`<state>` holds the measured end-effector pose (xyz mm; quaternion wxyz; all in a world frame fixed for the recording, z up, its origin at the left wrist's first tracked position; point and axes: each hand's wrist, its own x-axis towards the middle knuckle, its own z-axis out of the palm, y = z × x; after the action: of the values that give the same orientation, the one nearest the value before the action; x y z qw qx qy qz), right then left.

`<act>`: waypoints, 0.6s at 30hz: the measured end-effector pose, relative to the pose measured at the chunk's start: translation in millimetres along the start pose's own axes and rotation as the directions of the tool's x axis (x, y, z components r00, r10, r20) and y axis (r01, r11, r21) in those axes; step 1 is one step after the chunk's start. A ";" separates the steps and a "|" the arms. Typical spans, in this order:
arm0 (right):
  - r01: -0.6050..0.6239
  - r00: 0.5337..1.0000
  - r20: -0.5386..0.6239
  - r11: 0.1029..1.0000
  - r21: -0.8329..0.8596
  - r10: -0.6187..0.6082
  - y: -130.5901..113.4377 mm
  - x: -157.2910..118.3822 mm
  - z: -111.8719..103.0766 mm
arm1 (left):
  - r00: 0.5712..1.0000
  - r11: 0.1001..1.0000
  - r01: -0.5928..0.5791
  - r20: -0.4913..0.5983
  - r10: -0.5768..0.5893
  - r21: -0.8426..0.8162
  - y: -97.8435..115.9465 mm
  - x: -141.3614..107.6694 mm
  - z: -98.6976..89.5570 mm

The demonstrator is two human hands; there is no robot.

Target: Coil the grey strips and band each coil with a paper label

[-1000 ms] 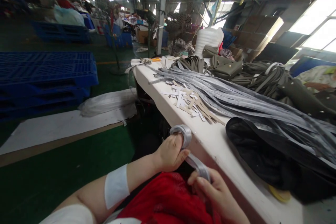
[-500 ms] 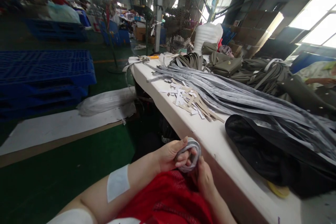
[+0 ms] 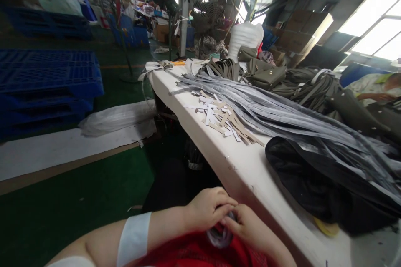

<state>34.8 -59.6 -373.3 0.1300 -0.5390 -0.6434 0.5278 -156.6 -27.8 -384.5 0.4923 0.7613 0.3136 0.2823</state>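
A coiled grey strap (image 3: 220, 238), apparently in thin clear film, sits low over my lap, next to the table's near edge. My left hand (image 3: 212, 207) covers its top with bent fingers closed on it. From the other side my right hand (image 3: 246, 222) pinches the coil's upper edge, and the fingertips of both hands meet there. Fingers hide much of the coil's upper part. On the white table (image 3: 203, 133) lies a long bundle of similar film-covered grey straps (image 3: 266, 106), with a pile of beige and white paper strips (image 3: 224, 119) in front.
A black fabric piece (image 3: 308, 179) lies on the table to the right, a yellow round object (image 3: 326, 227) partly under it. Olive bags (image 3: 266, 76) are heaped behind the straps. Another person's arm (image 3: 376, 96) is at far right. Blue pallets (image 3: 50, 73) stand on the left.
Both hands have come down with the coil. My left hand has turned over from inside the ring to its top, and my right hand now meets it there. The view has shifted slightly.
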 end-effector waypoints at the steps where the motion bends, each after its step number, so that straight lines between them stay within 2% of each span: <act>1: -0.031 0.997 0.063 0.997 -0.068 0.036 0.9 -0.2 1.0 | 0.999 0.999 0.040 0.017 -0.041 0.012 -1.6 -4.6 4.2; 3: -0.068 0.976 0.191 0.976 -0.206 0.108 -0.8 0.3 -3.8 | 0.989 0.990 0.141 0.052 -0.142 0.013 -7.7 -14.9 10.7; 5: -0.051 0.971 0.215 0.965 -0.258 0.109 -8.5 4.5 -16.6 | 0.969 0.975 0.222 0.110 -0.223 0.016 -15.8 -25.0 13.2; 7: -0.013 0.997 0.067 0.968 -0.250 0.030 -20.1 16.9 -34.6 | 0.945 0.958 0.285 0.158 -0.285 0.018 -22.6 -32.8 11.0; 9: 0.052 0.987 -0.132 0.969 -0.243 -0.086 -31.3 39.9 -55.3 | 0.929 0.945 0.327 0.183 -0.322 0.004 -26.0 -37.4 5.5; 11: 0.090 0.937 -0.298 0.949 -0.303 -0.184 -38.7 71.7 -75.8 | 0.916 0.935 0.355 0.204 -0.347 -0.006 -26.0 -39.4 -0.9; 14: 0.044 0.844 -0.468 0.904 -0.426 -0.262 -42.9 124.1 -98.2 | 0.905 0.927 0.374 0.227 -0.361 -0.019 -24.0 -40.7 -8.2; 15: 0.022 0.821 -0.502 0.893 -0.449 -0.273 -43.2 139.9 -102.1 | 0.904 0.927 0.374 0.232 -0.358 -0.026 -23.5 -41.4 -9.7; 18: 0.015 0.788 -0.539 0.884 -0.467 -0.298 -43.2 176.3 -104.1 | 0.910 0.931 0.362 0.234 -0.341 -0.052 -23.1 -44.4 -12.0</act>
<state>19.5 149.0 -366.1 0.2449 -0.6354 -0.7148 0.1594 -198.6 -47.1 -407.1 0.6022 0.6949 0.3751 0.1171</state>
